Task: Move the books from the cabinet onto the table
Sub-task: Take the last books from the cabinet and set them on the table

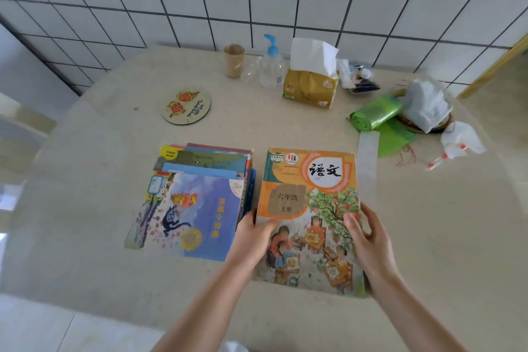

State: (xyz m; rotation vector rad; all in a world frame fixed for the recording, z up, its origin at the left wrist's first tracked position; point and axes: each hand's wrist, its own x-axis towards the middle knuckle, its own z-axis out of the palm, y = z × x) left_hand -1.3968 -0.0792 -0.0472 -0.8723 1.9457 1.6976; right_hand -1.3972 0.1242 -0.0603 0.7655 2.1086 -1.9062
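An orange and green textbook (311, 197) lies flat on the beige table (100, 208), cover up, near the front edge. My left hand (253, 240) grips its left edge, thumb on the cover. My right hand (368, 240) holds its right edge, thumb on the cover and fingers curled round the side. Just left of it sits a fanned stack of several picture books (197, 197), a blue one with a cat drawing on top. The cabinet is out of view.
Along the tiled wall stand a brown cup (234, 61), a pump bottle (271, 66), a tissue pack (311, 86) and a round coaster (187, 107). A green bag roll (377, 116) and crumpled white plastic bags (427, 106) lie at the right.
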